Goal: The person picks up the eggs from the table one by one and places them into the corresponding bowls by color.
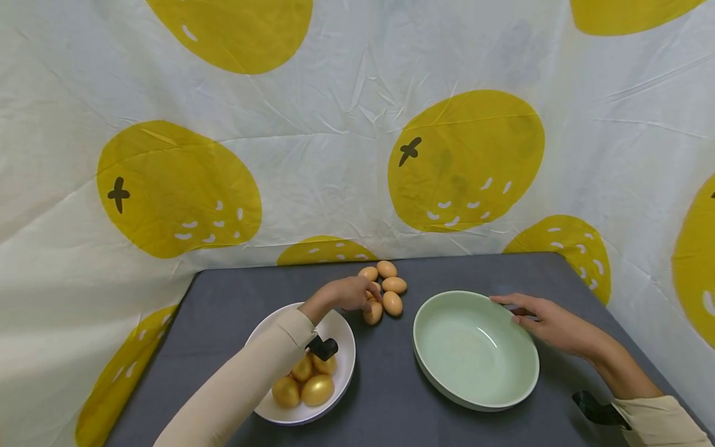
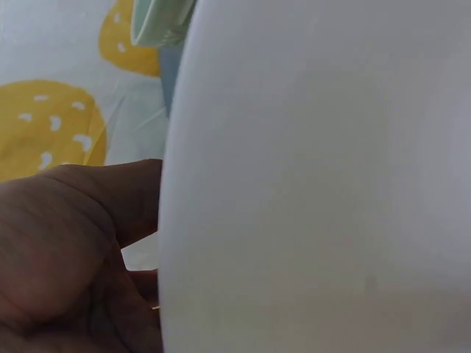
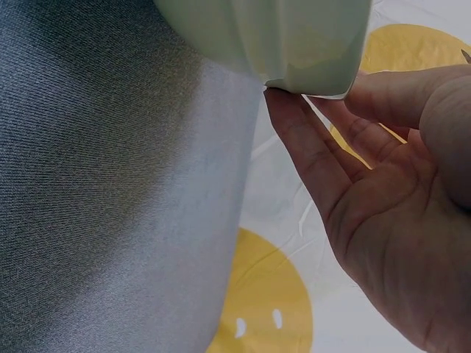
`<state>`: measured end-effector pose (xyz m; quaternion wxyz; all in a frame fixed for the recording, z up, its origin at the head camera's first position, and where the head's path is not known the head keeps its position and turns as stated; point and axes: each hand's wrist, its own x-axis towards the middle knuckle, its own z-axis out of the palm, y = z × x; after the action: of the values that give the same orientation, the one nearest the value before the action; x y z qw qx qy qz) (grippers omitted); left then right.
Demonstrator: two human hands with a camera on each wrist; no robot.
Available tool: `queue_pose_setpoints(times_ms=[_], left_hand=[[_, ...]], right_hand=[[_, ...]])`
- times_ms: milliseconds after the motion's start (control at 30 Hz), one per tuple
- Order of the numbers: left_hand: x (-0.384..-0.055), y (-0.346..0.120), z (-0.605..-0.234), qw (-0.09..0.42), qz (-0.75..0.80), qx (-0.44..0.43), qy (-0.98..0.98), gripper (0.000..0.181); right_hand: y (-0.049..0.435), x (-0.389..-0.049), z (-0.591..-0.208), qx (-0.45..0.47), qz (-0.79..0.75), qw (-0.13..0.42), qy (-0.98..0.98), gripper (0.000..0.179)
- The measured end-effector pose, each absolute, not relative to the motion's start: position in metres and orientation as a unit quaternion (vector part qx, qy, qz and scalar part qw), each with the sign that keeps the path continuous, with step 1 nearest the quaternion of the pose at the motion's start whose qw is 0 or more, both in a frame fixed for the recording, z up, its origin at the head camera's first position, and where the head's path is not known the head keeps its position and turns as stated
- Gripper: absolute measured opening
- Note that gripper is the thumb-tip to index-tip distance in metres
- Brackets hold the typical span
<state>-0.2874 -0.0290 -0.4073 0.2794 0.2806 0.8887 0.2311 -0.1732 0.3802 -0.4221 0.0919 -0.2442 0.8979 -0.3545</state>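
My left hand point(image 1: 352, 293) reaches over a white bowl point(image 1: 349, 372) to a cluster of brown eggs point(image 1: 394, 285). Its fingers point down among the eggs, right at the nearest left egg point(image 1: 373, 312); I cannot tell whether they pinch one. In the left wrist view the white bowl point(image 2: 309, 176) hides the fingertips. Several golden eggs point(image 1: 318, 390) lie in that bowl. On the right, my right hand point(image 1: 544, 320) touches the rim of a pale green bowl point(image 1: 475, 372) with fairly straight fingers point(image 3: 309, 147). No egg shows inside the green bowl.
A dark grey cloth point(image 1: 385, 403) covers the table. Behind and beside it hangs a white curtain point(image 1: 335, 180) printed with yellow fruit. The brown eggs lie near the table's back edge, between the two bowls.
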Motion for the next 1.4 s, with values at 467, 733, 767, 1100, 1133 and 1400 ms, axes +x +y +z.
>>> queue_pose_setpoints(times_ms=[467,733,767,1100,1133,1400], left_hand=[[-0.282,-0.028,-0.415,0.252,0.155,0.302,0.906,0.042],[-0.281,-0.027,-0.413,0.260,0.159,0.323,0.896,0.025],[-0.281,-0.027,-0.413,0.262,0.165,0.318,0.896,0.024],[-0.276,-0.025,-0.412,0.252,0.110,0.263,0.925,0.010],[-0.276,-0.024,-0.413,0.249,0.098,0.266,0.926,0.011],[-0.277,-0.032,-0.412,0.215,0.125,0.273,0.929,0.022]], right_hand=[[0.379,-0.172,-0.421,-0.244,-0.358,0.093,0.896,0.049],[0.379,-0.172,-0.420,-0.245,-0.358,0.092,0.896,0.048],[0.379,-0.172,-0.420,-0.245,-0.357,0.092,0.897,0.048],[0.380,-0.173,-0.420,-0.242,-0.359,0.094,0.896,0.049],[0.380,-0.173,-0.420,-0.241,-0.359,0.094,0.897,0.049],[0.380,-0.173,-0.420,-0.241,-0.356,0.092,0.898,0.049]])
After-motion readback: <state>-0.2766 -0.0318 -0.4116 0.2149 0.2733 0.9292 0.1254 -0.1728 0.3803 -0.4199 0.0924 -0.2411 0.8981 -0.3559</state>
